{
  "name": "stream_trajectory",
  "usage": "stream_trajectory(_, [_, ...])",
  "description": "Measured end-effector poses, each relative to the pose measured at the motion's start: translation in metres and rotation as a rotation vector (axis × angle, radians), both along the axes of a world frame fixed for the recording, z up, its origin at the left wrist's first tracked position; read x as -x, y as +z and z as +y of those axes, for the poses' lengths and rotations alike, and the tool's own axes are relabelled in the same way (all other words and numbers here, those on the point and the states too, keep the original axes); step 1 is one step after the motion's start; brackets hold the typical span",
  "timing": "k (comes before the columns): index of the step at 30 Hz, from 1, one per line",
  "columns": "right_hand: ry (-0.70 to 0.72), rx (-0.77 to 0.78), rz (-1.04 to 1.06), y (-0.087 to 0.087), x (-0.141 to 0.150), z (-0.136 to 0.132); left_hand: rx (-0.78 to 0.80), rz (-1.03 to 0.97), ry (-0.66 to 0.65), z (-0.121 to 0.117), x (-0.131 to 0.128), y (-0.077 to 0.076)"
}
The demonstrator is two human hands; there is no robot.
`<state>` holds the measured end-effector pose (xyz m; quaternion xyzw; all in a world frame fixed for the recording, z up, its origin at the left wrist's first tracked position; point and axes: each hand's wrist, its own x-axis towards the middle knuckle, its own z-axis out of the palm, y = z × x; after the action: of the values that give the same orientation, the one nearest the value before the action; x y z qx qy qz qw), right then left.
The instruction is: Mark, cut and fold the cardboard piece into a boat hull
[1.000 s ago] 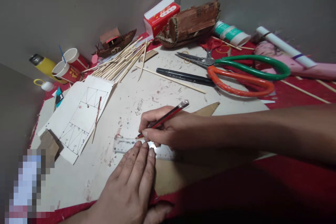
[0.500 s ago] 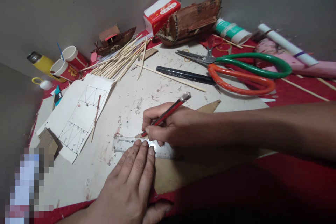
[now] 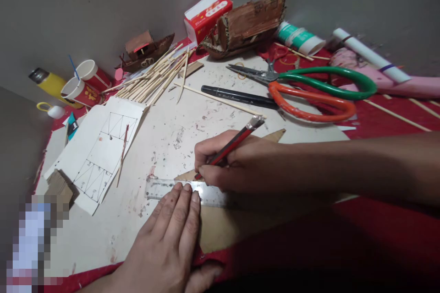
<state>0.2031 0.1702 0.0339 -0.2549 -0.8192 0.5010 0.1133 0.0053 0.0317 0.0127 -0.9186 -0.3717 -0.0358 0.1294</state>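
Observation:
Flat on a clear plastic ruler point(image 3: 158, 188) lies my left hand point(image 3: 170, 229), its fingers stretched out and pressing the ruler down onto a piece of brown cardboard point(image 3: 220, 229). My right hand point(image 3: 227, 160) pinches a red and black pencil point(image 3: 233, 143), tilted up to the right. The pencil's tip meets the cardboard along the ruler's upper edge. Part of the ruler's right end is in shadow under my right hand. To the left rests a white sheet with a truss drawing point(image 3: 99, 146), and a thin reddish-tipped stick point(image 3: 123, 155) lies across it.
Behind my hands are large scissors point(image 3: 309, 96), a black marker point(image 3: 237, 96) and a pile of wooden sticks point(image 3: 154, 75). Two brown model boats point(image 3: 252, 25), a red box point(image 3: 208, 18), paper cups point(image 3: 80, 91) and a yellow bottle point(image 3: 55, 84) stand along the back.
My right hand has slid the pencil rightward along the ruler's edge. My left hand stays on the ruler. The whole view has shifted slightly.

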Motion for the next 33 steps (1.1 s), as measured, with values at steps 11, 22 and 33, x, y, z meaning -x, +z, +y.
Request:
stream_trajectory(11, [-0.031,0.019,-0.067,0.004,-0.01,-0.004,-0.017,0.017,-0.004,0.001,0.0,-0.002])
stream_trajectory(22, [-0.061,-0.044,-0.112,0.005,-0.015,-0.006,-0.03,0.021,-0.007,0.001,-0.001,-0.001])
stream_trajectory(33, [-0.099,-0.055,-0.1,0.0,-0.022,-0.008,-0.034,0.004,0.004,0.001,0.0,-0.003])
